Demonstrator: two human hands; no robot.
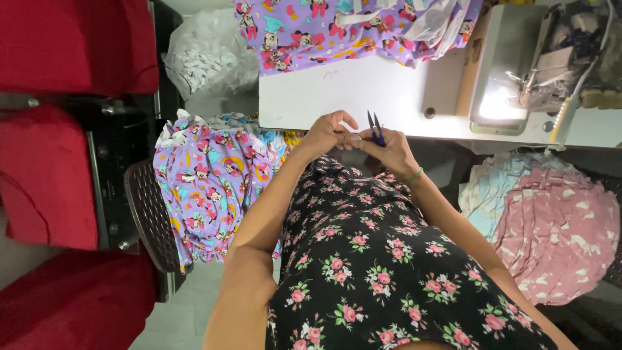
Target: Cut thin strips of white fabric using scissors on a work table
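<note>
Both hands meet at the near edge of the white worktop point(337, 97), just above the lap: the right hand point(389, 150) is closed around a pair of small blue-handled thread snips point(374, 127), blades pointing up and away, while the left hand point(327, 133) is loosely curled, fingertips touching the right hand's fingers; whether anything is pinched between them cannot be told. A heap of purple cartoon-print fabric point(350, 29) lies at the far edge of the worktop, and a grey sewing machine point(544, 65) with its lamp lit stands at the right end.
</note>
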